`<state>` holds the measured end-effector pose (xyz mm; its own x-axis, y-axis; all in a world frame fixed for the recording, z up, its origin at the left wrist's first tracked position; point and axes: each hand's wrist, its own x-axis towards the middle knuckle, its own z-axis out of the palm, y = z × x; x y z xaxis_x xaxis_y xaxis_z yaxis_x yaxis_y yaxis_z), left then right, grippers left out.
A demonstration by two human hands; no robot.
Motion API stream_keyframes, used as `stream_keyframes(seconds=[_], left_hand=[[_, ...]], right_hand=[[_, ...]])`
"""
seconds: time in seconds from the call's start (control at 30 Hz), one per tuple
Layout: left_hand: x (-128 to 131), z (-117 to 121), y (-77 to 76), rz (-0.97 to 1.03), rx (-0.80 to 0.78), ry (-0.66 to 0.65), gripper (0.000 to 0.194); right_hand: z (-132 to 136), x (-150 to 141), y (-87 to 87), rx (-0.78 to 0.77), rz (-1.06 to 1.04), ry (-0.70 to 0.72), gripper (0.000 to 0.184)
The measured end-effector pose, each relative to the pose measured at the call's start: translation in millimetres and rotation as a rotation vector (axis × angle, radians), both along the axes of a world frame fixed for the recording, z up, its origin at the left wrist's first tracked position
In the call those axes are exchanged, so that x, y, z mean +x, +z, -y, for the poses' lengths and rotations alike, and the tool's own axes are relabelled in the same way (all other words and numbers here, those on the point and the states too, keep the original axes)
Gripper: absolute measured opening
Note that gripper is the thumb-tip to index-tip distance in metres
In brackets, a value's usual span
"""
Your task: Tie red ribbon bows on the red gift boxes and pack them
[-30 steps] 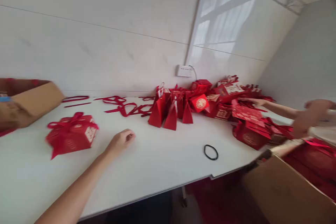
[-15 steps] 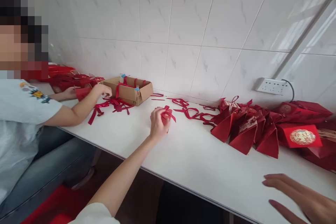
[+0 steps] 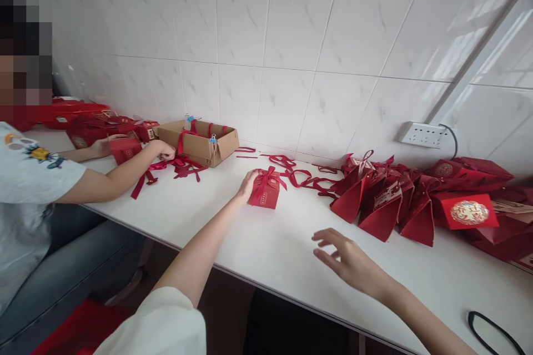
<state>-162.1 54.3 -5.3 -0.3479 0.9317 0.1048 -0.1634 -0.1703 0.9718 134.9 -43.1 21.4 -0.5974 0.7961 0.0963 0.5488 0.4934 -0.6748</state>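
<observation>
A small red gift box (image 3: 270, 194) with a ribbon bow on it stands on the white table. My left hand (image 3: 247, 185) grips its left side, with the fingers partly hidden behind the box. My right hand (image 3: 343, 259) hovers over the table to the right and nearer to me, fingers apart and nothing in them. Loose red ribbons (image 3: 300, 178) lie just beyond the box, toward the wall.
Red gift bags and boxes (image 3: 381, 205) are heaped at the right under a power strip (image 3: 427, 136). A cardboard box (image 3: 200, 147) with ribbons clipped over it stands back left. A co-worker's arm (image 3: 112, 180) reaches over the table at left. A black loop (image 3: 491, 333) lies lower right.
My right hand has come in from the lower right corner toward the middle. My left hand has shifted from over the gift box to its left side, and the box's front now shows.
</observation>
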Motion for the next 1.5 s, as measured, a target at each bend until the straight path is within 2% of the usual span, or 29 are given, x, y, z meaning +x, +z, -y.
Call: stream_keyframes(seconds=[0.17, 0.23, 0.3, 0.4, 0.5, 0.57, 0.7, 0.8, 0.87, 0.93, 1.03, 1.1, 1.17, 1.23, 1.3, 1.37, 1.43, 1.5], left_hand=[[62.2, -15.1, -6.7, -0.075, 0.092, -0.158, 0.03], [85.6, -15.1, -9.2, -0.107, 0.141, -0.185, 0.031], [103.2, -10.1, -12.5, -0.139, 0.187, -0.176, 0.037], [115.0, 2.8, -19.1, -0.226, 0.257, -0.201, 0.05], [114.5, 13.2, -23.1, -0.481, 0.514, -0.245, 0.055], [112.5, 15.3, -24.1, -0.616, 0.642, -0.243, 0.054], [111.8, 12.3, -27.3, -0.689, 0.627, -0.264, 0.053], [112.7, 11.1, -28.1, -0.726, 0.615, -0.302, 0.053], [112.8, 11.8, -26.0, -0.735, 0.613, -0.326, 0.054], [113.1, 13.6, -22.3, -0.698, 0.595, -0.355, 0.062], [115.5, 17.6, -16.5, -0.628, 0.537, -0.415, 0.082], [117.8, 20.0, -13.7, -0.626, 0.473, -0.393, 0.084], [118.7, 20.8, -11.8, -0.651, 0.423, -0.332, 0.073], [117.0, 19.4, -10.5, -0.709, 0.427, -0.278, 0.06], [113.4, 16.2, -9.9, -0.809, 0.494, -0.213, 0.05], [109.8, 12.8, -10.2, -0.869, 0.585, -0.09, 0.043], [107.8, 10.9, -11.1, -0.832, 0.659, 0.041, 0.033], [107.6, 11.0, -11.5, -0.802, 0.697, 0.092, 0.017]], right_hand=[[-67.9, -9.3, -14.5, -0.225, -0.427, -0.364, 0.054], [-88.6, -11.9, -25.1, -0.266, -0.559, -0.433, 0.062], [-99.2, -14.7, -34.9, -0.268, -0.641, -0.435, 0.06], [-98.5, -16.4, -43.7, -0.214, -0.744, -0.303, 0.049], [-91.0, -9.7, -43.1, -0.096, -0.803, -0.207, 0.039], [-88.6, -1.7, -39.1, -0.034, -0.796, -0.18, 0.039], [-87.4, 8.0, -31.1, 0.11, -0.779, -0.109, 0.041], [-82.0, 4.8, -27.0, 0.27, -0.774, -0.208, 0.039], [-76.9, 0.2, -24.8, 0.367, -0.698, -0.291, 0.027], [-72.4, -4.0, -23.3, 0.404, -0.664, -0.356, 0.013], [-68.1, -7.7, -23.0, 0.398, -0.74, -0.421, 0.01], [-67.0, -8.2, -23.0, 0.398, -0.787, -0.442, 0.011], [-67.7, -6.8, -22.4, 0.363, -0.797, -0.435, 0.015], [-70.2, -3.5, -21.1, 0.263, -0.799, -0.435, 0.019], [-73.8, 0.7, -20.0, 0.124, -0.804, -0.454, 0.021], [-77.1, 4.2, -19.9, -0.001, -0.818, -0.442, 0.021], [-79.1, 6.0, -20.9, -0.063, -0.82, -0.388, 0.02], [-79.7, 6.1, -22.4, -0.07, -0.809, -0.348, 0.018]])
